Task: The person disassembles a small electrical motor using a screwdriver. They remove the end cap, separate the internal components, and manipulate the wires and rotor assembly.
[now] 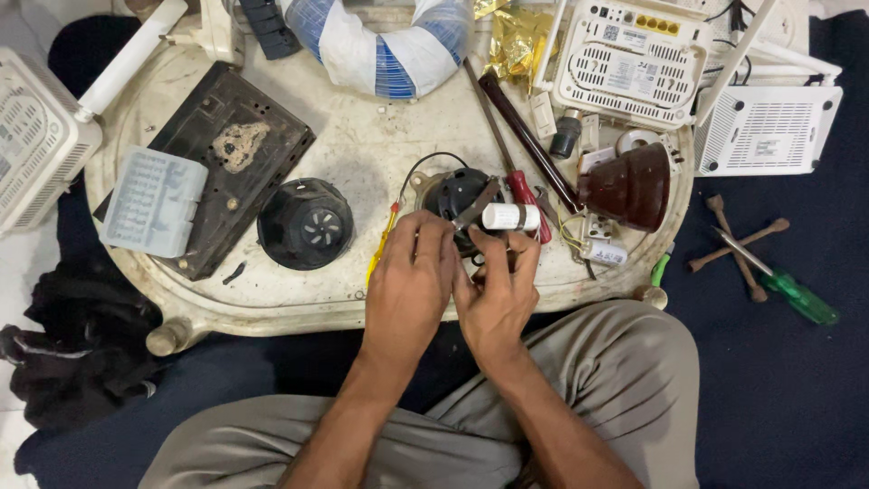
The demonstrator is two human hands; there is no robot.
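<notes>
Frame centre: left hand (409, 281) and right hand (493, 294), fingers pinching the black motor (457, 195) on the table (362, 145); a steady two-handed grip seems advisable, white capacitor (510, 216) beside.

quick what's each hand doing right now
Left hand: fingers curled on the black motor housing, gripping it.
Right hand: fingers pinched at the motor's near edge; what they hold cannot be told.

On the tray (299, 312), the domed housing (306, 224) lies left of the motor (453, 195), with what seems a capacitor (510, 216) at its right.
</notes>
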